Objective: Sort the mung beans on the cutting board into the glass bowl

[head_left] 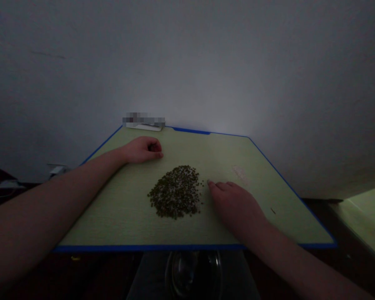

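Observation:
A pile of small green-brown beans (pixel 173 196), with pale grains mixed among them, lies on the middle of a light folding table (pixel 125 229) with a blue edge. My left hand (pixel 143 149) rests on the tabletop behind and left of the pile. Its fingers are loosely curled, and nothing shows in them. Just right of the pile, my right hand (pixel 233 202) lies palm down with its fingertips drawn together beside a few stray beans. Whatever is under those fingertips is hidden. Beyond the right hand spreads a thin patch of pale grains (pixel 240 173).
A white object (pixel 143 125), partly blurred out, stands at the far left corner against the wall (pixel 206 62). A short brown sliver (pixel 273 211) lies on the right side. Below the front edge, a shiny metal bowl (pixel 183 271) sits by my lap.

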Motion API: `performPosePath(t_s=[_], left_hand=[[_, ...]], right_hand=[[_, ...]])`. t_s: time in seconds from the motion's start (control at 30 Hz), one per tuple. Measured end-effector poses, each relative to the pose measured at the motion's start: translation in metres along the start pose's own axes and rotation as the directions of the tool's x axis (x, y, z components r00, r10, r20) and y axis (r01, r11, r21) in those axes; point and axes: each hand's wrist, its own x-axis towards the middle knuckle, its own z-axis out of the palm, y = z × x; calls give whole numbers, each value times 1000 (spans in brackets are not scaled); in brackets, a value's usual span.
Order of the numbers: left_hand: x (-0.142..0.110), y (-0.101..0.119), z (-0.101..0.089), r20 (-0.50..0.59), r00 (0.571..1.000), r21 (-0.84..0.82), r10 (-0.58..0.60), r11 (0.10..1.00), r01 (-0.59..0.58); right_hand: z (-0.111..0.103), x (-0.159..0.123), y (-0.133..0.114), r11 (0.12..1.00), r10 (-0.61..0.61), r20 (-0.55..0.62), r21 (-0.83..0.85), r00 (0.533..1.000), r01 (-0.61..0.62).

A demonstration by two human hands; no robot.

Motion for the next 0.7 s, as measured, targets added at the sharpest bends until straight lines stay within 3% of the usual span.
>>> performPosePath(t_s=[0.27,0.47,0.57,0.7], left_hand=[[-2,2,-1,6,1000,-17,3,1000,-3],[-3,5,-2,3,1000,25,-8,1000,7],[-3,5,-2,9,1000,18,-8,1000,8],[-2,3,-1,12,1000,1,-12,1000,12]], right_hand=[[7,8,43,986,161,38,-46,986,-159],[7,6,62,975,217,-25,-46,976,-218],[-1,6,64,964,256,-109,99,960,-246],[-6,12,59,903,187,-79,405,979,-140]])
